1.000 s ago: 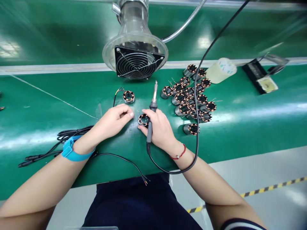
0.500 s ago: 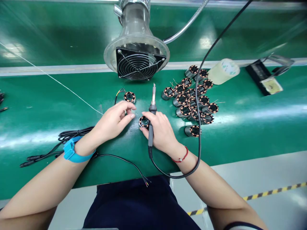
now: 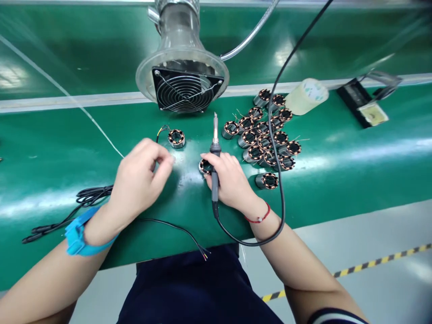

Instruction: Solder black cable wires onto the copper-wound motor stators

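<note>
My right hand (image 3: 232,182) is wrapped round a soldering iron (image 3: 215,146), its metal tip pointing away from me. The thumb and fingers of that hand also touch a motor stator (image 3: 203,167), partly hidden behind the iron's handle. My left hand (image 3: 140,177), slightly blurred, is closed in a pinch left of the stator. A thin pale strand, apparently solder wire (image 3: 97,126), runs from the upper left to this hand; its end is hidden by the fingers. Beyond the hands stands another stator (image 3: 177,138) with coloured leads attached.
A fume-extractor fan (image 3: 187,92) hangs over the green bench. Several stators (image 3: 265,128) cluster at right, near a tape roll (image 3: 307,96) and an iron stand with sponge (image 3: 373,113). Black cables (image 3: 92,195) lie at left. The iron's cord (image 3: 281,189) loops over my right forearm.
My left hand has pulled back left, away from the stator, with the strand. My right hand keeps the iron and the stator. The whole view has shifted slightly.
</note>
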The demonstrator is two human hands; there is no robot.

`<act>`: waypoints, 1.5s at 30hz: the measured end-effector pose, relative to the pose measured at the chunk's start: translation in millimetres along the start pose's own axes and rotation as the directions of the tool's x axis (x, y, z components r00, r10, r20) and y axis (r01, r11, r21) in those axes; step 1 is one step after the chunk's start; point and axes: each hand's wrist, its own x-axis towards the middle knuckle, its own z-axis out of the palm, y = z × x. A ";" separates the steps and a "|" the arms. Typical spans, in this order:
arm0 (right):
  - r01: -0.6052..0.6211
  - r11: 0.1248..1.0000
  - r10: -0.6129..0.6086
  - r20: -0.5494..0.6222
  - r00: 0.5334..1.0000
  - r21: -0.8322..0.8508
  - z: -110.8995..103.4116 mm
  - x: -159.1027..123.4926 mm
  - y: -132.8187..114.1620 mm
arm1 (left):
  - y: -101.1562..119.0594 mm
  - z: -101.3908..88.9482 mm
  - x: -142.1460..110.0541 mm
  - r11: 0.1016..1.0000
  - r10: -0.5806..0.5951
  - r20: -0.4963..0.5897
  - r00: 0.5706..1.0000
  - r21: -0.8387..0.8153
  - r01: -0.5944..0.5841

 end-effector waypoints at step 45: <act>-0.061 0.264 0.301 -0.022 0.953 0.963 -6.3 6.4 -22.6 | -4.6 8.0 -1.7 0.558 -0.037 0.693 0.720 -0.583 0.590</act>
